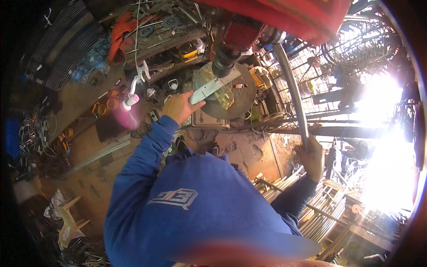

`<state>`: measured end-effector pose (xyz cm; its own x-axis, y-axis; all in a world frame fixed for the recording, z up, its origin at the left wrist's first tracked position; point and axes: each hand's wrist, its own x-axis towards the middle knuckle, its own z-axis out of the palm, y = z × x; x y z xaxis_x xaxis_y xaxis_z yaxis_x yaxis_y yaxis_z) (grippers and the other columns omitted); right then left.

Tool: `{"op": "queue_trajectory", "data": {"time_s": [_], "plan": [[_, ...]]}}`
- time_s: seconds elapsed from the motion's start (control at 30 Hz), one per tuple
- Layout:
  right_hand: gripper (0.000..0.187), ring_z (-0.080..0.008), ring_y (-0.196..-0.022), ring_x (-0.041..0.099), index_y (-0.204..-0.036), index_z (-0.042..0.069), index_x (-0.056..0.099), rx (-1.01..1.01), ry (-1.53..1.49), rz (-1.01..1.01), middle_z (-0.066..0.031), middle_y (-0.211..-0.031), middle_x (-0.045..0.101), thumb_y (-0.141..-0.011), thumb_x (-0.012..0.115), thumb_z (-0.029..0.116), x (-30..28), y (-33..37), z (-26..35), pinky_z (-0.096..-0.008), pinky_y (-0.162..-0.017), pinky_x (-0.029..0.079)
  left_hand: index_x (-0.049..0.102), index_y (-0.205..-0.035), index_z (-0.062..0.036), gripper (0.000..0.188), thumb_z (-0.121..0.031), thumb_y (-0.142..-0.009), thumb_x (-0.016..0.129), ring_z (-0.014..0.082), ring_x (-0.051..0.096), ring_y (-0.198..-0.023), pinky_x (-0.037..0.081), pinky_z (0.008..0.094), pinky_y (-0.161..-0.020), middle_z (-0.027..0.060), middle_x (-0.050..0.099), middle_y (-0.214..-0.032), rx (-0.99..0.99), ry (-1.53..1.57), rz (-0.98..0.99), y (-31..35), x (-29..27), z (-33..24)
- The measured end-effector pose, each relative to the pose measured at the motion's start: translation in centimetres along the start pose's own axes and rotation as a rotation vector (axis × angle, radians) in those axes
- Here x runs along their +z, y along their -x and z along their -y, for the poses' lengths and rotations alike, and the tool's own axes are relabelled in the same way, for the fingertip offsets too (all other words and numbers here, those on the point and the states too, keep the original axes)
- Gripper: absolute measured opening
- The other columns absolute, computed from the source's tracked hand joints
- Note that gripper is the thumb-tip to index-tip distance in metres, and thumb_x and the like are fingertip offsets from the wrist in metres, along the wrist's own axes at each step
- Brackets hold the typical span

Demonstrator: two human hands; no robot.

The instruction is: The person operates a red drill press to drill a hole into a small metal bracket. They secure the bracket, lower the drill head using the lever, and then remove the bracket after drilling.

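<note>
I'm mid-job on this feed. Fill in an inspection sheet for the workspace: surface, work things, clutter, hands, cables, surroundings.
Surface: round table under the red drill press, with a wooden block on it.
Work things: flat metal bar across the block, beneath the chuck; whether a bit touches it cannot be told.
Clutter: orange cloth and metal odds and ends at upper left; bundled rods at lower right.
Hands: left hand holds the bar's near end; right hand grips the long lever.
Cables: thin white cord runs down toward a white lamp.
Surroundings: glaring light on the right; small wooden stool at lower left.
</note>
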<state>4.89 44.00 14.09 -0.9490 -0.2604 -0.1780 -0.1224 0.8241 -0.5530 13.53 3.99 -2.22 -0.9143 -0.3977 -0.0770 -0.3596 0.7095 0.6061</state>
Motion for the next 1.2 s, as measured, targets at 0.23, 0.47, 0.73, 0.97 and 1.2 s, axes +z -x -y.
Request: {"op": "queue_trajectory", "data": {"time_s": [0.23, 0.47, 0.73, 0.97, 1.2], "plan": [[0.068, -0.0078, -0.064, 0.054, -0.14, 0.007, 0.056, -0.119, 0.097, -0.131, -0.0038, -0.083, 0.065, -0.074, 0.067, -0.005, -7.6, 4.0, 3.8, -0.0246, -0.058, 0.046, 0.068, -0.109, -0.0076, 0.059, -0.059, -0.081, 0.068, 0.0403, 0.068, -0.083, 0.054, 0.0495, -0.073, 0.021, 0.071, -0.088, -0.014, -0.022, -0.028, -0.5, -0.2, -0.4], [0.063, -0.007, -0.063, 0.057, -0.14, 0.003, 0.055, -0.171, 0.203, -0.109, -0.003, -0.085, 0.066, -0.079, 0.072, 0.001, -7.8, 3.1, 3.3, -0.0248, -0.055, 0.047, 0.069, -0.105, -0.0068, 0.055, -0.057, -0.083, 0.069, 0.0406, 0.068, -0.081, 0.054, 0.0498, -0.071, 0.0206, 0.071, -0.083, -0.007, 0.023, -0.014, 0.4, 0.1, -0.3], [0.064, -0.0075, -0.062, 0.057, -0.141, 0.001, 0.053, -0.202, 0.049, -0.077, -0.0052, -0.086, 0.064, -0.08, 0.073, 0.0, -7.7, 3.4, 3.7, -0.0232, -0.051, 0.046, 0.068, -0.105, -0.0067, 0.055, -0.057, -0.084, 0.068, 0.041, 0.068, -0.08, 0.054, 0.0501, -0.069, 0.0212, 0.07, -0.082, 0.018, 0.044, -0.023, 0.6, 0.6, -0.2], [0.062, -0.01, -0.072, 0.061, -0.135, 0.002, 0.06, -0.129, 0.117, -0.138, -0.009, -0.091, 0.073, -0.075, 0.076, 0.003, -7.3, 3.4, 4.4, -0.027, -0.065, 0.05, 0.067, -0.104, -0.0071, 0.055, -0.058, -0.084, 0.068, 0.0406, 0.068, -0.08, 0.053, 0.0507, -0.069, 0.021, 0.07, -0.084, 0.009, 0.019, -0.031, 0.6, 1.0, -0.2], [0.063, -0.0102, -0.067, 0.059, -0.134, 0.005, 0.061, -0.085, 0.076, -0.148, -0.0091, -0.086, 0.071, -0.073, 0.076, 0.001, -6.8, 3.4, 4.0, -0.027, -0.061, 0.048, 0.067, -0.112, -0.0057, 0.059, -0.058, -0.084, 0.068, 0.0394, 0.069, -0.083, 0.054, 0.0492, -0.071, 0.0203, 0.071, -0.089, 0.003, 0.011, 0.015, 0.3, 0.8, -0.1]]}}
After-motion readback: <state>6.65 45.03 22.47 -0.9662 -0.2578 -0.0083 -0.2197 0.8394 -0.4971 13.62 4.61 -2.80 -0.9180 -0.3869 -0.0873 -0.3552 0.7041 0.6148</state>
